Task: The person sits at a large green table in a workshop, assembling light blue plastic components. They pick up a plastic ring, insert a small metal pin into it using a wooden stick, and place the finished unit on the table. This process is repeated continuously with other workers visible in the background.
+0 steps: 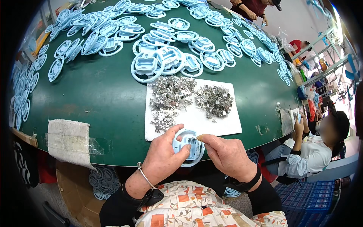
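Note:
My left hand (165, 153) is closed round a light-blue round plastic housing (194, 152), its thumb on the near face. The part is tilted up at the table's front edge, with its rectangular compartment facing me. My right hand (231, 154) pinches at the upper right of that compartment; whatever is between the fingertips is too small to make out. Just beyond my hands lies a white foam sheet (189, 130). On it are two heaps of small shiny metal clips, a larger left heap (171, 94) and a right heap (214, 101).
Many similar blue housings (146, 65) spread over the far part of the green table (109, 113). A whitish cloth (69, 140) hangs over the front edge at left. Below, a cardboard box (77, 189) stands near more housings (104, 183). A co-worker (308, 151) sits at right.

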`<state>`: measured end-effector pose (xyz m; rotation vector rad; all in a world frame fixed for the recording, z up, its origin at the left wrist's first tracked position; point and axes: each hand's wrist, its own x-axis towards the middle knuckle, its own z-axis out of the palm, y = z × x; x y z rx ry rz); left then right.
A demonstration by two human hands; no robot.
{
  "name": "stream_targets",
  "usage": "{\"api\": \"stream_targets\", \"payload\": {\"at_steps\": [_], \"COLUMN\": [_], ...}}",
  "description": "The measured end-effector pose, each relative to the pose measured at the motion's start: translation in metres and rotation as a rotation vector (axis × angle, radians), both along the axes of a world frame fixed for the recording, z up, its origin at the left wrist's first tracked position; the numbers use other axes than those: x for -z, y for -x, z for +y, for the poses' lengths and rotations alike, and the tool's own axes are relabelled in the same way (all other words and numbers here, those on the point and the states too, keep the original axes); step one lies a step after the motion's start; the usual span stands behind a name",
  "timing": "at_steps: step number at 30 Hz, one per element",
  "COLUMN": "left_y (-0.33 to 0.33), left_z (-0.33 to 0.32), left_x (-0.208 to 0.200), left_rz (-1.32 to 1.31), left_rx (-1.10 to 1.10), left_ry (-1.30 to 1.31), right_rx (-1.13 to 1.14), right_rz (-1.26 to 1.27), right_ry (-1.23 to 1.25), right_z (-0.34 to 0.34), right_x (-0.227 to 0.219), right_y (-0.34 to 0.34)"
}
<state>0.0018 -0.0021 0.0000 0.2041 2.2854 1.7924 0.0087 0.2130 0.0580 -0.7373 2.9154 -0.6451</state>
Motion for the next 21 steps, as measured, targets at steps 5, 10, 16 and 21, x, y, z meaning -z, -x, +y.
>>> {"api": "stream_targets", "payload": {"at_steps": [5,10,16,21], "left_y": [0.001,0.001,0.002,0.002], "left_z": [0.000,0.000,0.000,0.000], "left_x": [-0.005,-0.003,-0.007,-0.005], "left_rz": [-0.044,-0.053,-0.087,-0.078], "left_rx": [0.011,0.003,0.009,0.008], "left_ry": [-0.001,-0.033,-0.027,-0.019], "right_rx": [-0.041,-0.077,-0.096,-0.132], "right_rz": [0.129,0.183,0.134,0.113], "right_ry": [-0.157,-0.240,-0.272,-0.283], "right_z": [-0.003,-0.003,0.001,0.001], "right_x": [-0.005,-0.008,-0.008,-0.015], "right_y": [-0.002,-0.001,0.001,0.005]}}
